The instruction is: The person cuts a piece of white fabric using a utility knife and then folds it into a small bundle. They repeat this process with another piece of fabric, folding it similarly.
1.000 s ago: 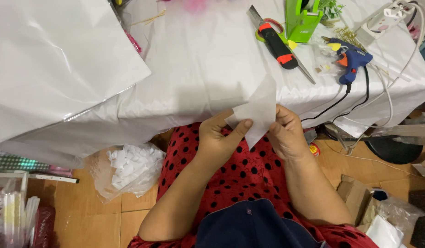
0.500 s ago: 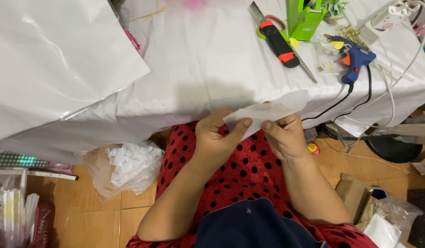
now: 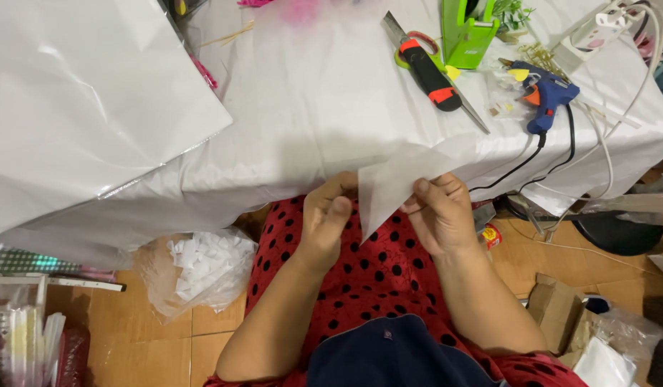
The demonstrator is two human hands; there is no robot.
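A thin translucent white sheet (image 3: 399, 179) is held over my lap, just below the edge of the white-covered table (image 3: 310, 107). My right hand (image 3: 440, 213) pinches the sheet's right side, thumb on top. My left hand (image 3: 330, 218) is at the sheet's left edge with its fingers curled; its grip on the sheet is hidden behind the paper. The sheet tilts up to the right, its far corner lying over the table edge.
On the table lie a large glossy white sheet (image 3: 80, 100), an orange-and-black utility knife (image 3: 425, 68), a green holder (image 3: 466, 32), and a blue glue gun (image 3: 546, 97) with cables. A clear bag of white pieces (image 3: 199, 269) sits on the tiled floor at left; cardboard (image 3: 554, 308) lies at right.
The sheet has turned from upright to flatter and stretched out to the right. My right hand shifted right along it; my left hand's fingers curled in at its left edge.
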